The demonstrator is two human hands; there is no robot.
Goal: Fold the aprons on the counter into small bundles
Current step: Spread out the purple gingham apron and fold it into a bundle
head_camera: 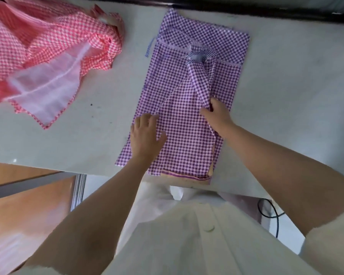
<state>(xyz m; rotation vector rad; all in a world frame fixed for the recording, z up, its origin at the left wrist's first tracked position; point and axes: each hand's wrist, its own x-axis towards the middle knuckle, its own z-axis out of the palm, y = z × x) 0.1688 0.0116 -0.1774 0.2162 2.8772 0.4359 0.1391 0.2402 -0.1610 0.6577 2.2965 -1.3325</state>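
Counter (77, 139) runs white from left to right in the head view, and the purple gingham apron (183, 135) lies on it straight ahead of me, already narrowed into a long strip reaching from the near edge toward the far wall.

My left hand (145, 135) lies flat with fingers straight on the strip's near-left side; I judge this pins the layers so they don't slide. My right hand (216, 114) pinches a raised flap (201, 80) at the middle right, lifted off the layer below, likely to bring it across.

The apron's near hem (185, 176) sits right at the counter's near edge, so there's no room to pull toward me. Bare counter opens to the right, and a gap lies to the left before the crumpled pink gingham apron (48, 46) at far left, well apart. A loose tie (149, 47) pokes out at the far-left side and could snag a fold.
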